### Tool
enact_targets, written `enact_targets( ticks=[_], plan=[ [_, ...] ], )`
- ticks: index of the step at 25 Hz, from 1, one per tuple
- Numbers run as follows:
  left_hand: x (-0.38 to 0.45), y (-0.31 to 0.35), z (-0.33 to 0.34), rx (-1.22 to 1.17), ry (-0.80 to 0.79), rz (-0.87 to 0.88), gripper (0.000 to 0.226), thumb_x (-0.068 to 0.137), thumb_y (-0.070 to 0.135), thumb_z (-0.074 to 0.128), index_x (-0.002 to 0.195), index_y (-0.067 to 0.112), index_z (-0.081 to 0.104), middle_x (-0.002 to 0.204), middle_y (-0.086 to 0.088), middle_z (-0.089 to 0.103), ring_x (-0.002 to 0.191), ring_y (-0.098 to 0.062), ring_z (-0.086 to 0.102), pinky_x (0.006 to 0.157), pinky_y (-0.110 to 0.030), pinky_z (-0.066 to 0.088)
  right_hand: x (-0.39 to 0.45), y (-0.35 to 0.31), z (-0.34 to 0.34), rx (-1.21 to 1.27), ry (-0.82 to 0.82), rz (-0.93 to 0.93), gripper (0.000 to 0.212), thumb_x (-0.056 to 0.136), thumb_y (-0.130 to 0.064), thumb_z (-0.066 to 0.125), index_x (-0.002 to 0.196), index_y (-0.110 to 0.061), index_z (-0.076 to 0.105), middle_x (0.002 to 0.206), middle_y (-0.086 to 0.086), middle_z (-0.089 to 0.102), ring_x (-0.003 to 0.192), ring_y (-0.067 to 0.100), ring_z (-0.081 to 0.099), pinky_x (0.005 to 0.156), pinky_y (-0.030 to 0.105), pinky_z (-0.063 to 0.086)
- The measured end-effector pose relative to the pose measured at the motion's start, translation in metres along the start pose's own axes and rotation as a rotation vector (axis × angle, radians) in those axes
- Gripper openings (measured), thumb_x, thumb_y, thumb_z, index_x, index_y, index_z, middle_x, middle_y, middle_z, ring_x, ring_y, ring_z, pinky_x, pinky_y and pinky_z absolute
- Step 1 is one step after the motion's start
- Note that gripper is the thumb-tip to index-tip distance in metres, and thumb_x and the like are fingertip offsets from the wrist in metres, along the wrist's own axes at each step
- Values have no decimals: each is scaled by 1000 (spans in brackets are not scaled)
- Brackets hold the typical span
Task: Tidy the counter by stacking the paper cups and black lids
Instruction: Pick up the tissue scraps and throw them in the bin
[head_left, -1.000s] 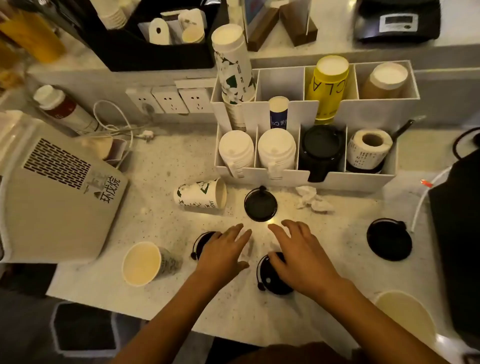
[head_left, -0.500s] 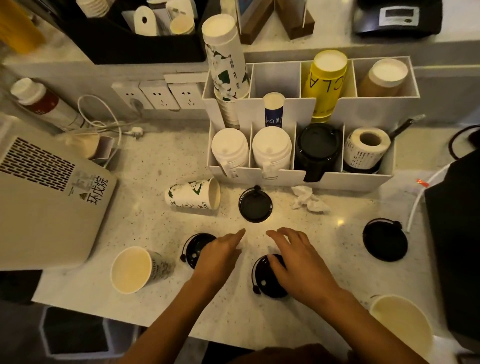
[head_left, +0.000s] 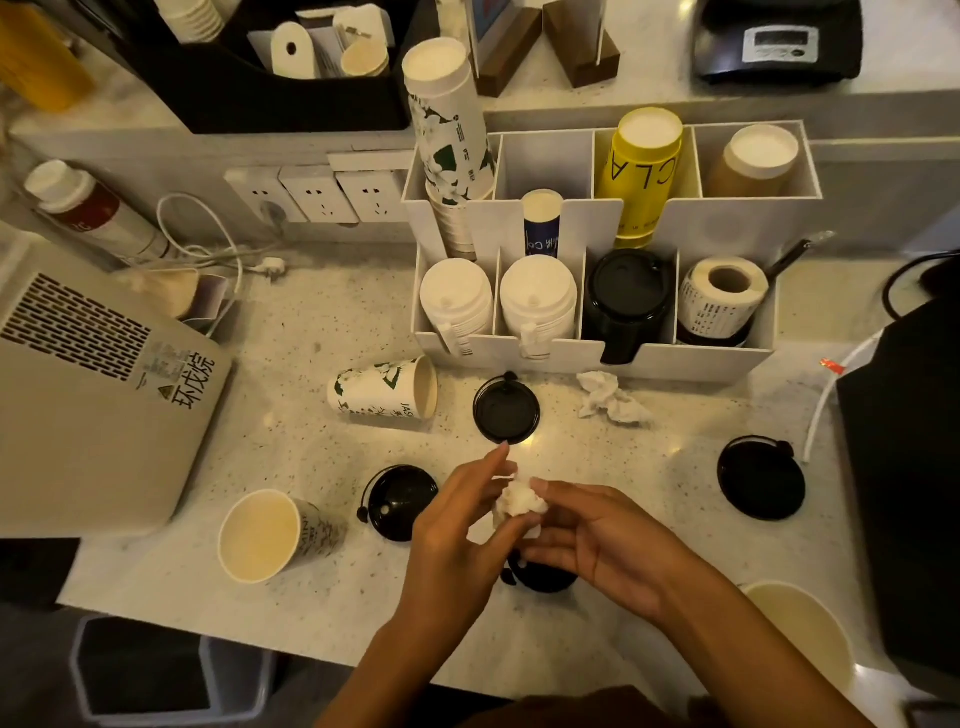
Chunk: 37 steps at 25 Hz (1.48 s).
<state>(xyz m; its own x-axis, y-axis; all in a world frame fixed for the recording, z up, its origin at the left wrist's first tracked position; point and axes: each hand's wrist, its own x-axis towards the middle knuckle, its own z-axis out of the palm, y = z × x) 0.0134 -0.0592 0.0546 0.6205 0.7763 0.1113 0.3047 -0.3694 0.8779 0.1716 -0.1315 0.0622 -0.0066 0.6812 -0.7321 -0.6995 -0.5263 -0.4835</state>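
Observation:
My left hand (head_left: 457, 525) and my right hand (head_left: 597, 540) meet above the counter, both pinching a crumpled white tissue (head_left: 519, 501). One black lid (head_left: 400, 501) lies just left of my left hand, another black lid (head_left: 506, 410) beyond my fingertips, a third black lid (head_left: 761, 478) far right. A fourth black lid (head_left: 543, 577) is mostly hidden under my hands. A paper cup (head_left: 384, 388) lies on its side. A second paper cup (head_left: 267, 535) lies tipped at the left, and a third paper cup (head_left: 800, 631) stands at the lower right.
A white organiser (head_left: 597, 358) at the back holds cup stacks, white lids, black lids and a label roll. Another crumpled tissue (head_left: 610, 397) lies before it. A beige machine (head_left: 88, 395) sits left, a black device (head_left: 904, 467) right, a bin (head_left: 156, 670) below the counter edge.
My hands were flat over the lids a second ago; now they are lifted and joined, holding a crumpled tissue. The camera has moved closer and slightly left.

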Motion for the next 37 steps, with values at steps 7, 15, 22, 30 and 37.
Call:
enact_targets(
  ticks=[7,15,22,30,37],
  plan=[
    [-11,6,6,-23,-118,-36,56,84,32,77,135,16,60,130,10,65,120,-5,61,98,-18,49,-8,4,1,82,12,-22,22,93,-5,59,112,3,68,109,23,73,103,34,71,86,37,57],
    [-8,5,13,87,-315,-119,48,98,15,59,143,29,49,140,16,56,127,6,50,104,-16,44,-10,6,-3,91,20,-24,13,90,-2,64,96,6,71,90,24,73,89,35,74,75,37,60],
    [2,-15,10,212,-276,-201,40,103,18,50,140,31,49,140,13,56,126,-1,52,105,-15,42,1,-30,-29,-814,308,-313,33,86,-38,73,118,-38,66,114,-11,69,103,8,66,87,30,54],
    [-2,-31,15,288,-409,-294,39,104,27,48,143,30,46,143,12,53,128,-8,53,107,-20,42,67,-76,-91,-1800,377,-681,57,90,-19,66,142,-34,47,157,1,36,141,26,32,112,43,36],
    [-6,-35,14,296,-408,-373,40,104,32,47,144,34,45,144,16,52,127,-3,52,103,-12,35,101,-75,-116,-2081,181,-526,64,88,-6,63,145,-28,44,160,8,27,147,29,27,114,40,35]
  ],
)
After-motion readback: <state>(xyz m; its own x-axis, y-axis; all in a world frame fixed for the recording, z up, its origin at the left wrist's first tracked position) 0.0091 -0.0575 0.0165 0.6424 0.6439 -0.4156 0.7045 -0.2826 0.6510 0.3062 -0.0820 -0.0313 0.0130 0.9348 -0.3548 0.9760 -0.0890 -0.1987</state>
